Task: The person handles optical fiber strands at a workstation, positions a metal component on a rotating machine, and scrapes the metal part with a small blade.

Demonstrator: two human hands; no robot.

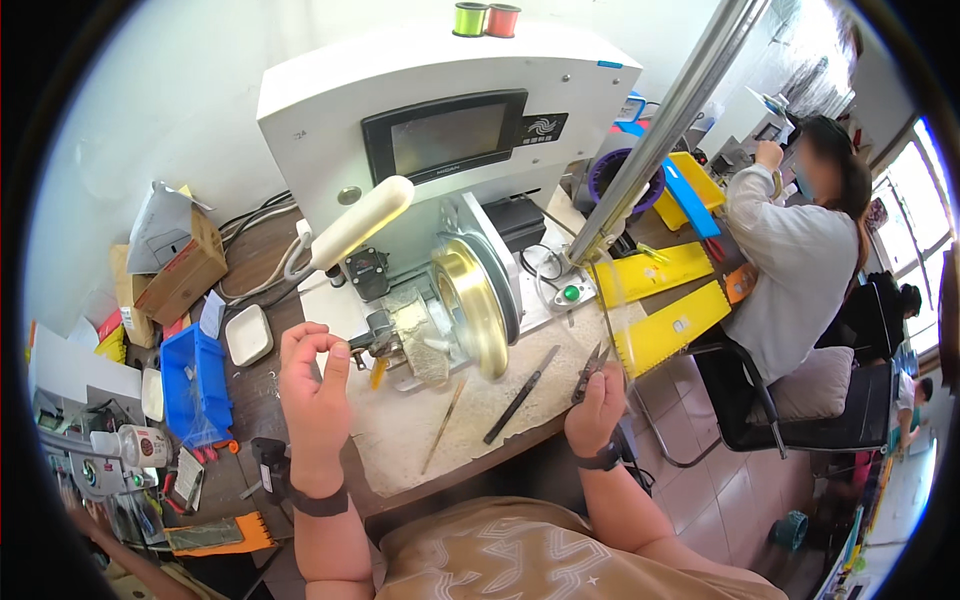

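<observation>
- While the left hand (315, 385) is raised with thumb and forefinger pinched, anything gripped cannot be told.
- Small snips (590, 368) are gripped by the right hand (597, 410), blades toward 12 o'clock.
- At 2 o'clock from the left fingers, nearer that hand, the brass winding wheel (478, 300) is mounted.

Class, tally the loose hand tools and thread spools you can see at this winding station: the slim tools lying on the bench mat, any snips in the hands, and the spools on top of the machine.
Slim tools lying on the mat: 2 (dark file-like tool, thin pale stick)
Snips held in the right hand: 1
Thread spools on the machine: 2 (green spool, orange spool)
Total: 5
</observation>
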